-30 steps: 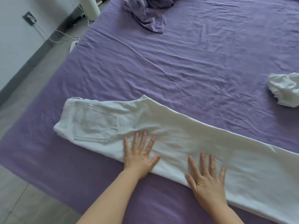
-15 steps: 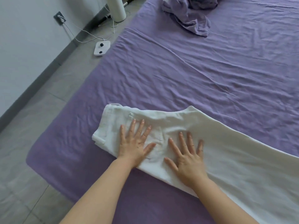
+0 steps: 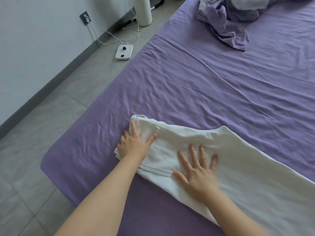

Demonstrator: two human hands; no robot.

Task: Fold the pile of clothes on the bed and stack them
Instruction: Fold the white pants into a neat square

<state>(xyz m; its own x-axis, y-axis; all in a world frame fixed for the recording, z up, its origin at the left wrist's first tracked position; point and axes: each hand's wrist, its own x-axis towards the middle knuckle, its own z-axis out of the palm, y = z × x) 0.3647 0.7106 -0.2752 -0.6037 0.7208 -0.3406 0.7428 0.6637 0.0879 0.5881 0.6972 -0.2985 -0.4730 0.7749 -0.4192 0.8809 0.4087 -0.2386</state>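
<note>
White trousers (image 3: 238, 167) lie flat on the purple bed (image 3: 221, 86), waistband to the left, legs running off the right edge of view. My left hand (image 3: 134, 143) rests on the waistband end, index finger and thumb straight on the cloth, the outer fingers bent over the edge. My right hand (image 3: 197, 169) presses flat on the seat area with fingers spread. A crumpled heap of purple and grey clothes (image 3: 230, 19) sits at the far end of the bed.
The bed's left edge and near corner (image 3: 51, 167) are close to my left hand. On the grey floor lie a white power strip (image 3: 124, 51) with cables and a white cylinder (image 3: 143, 11) by the wall.
Both hands slid left along the trousers, from the thigh to the waistband. The view turned left, and the white garment at the right went out of view.
</note>
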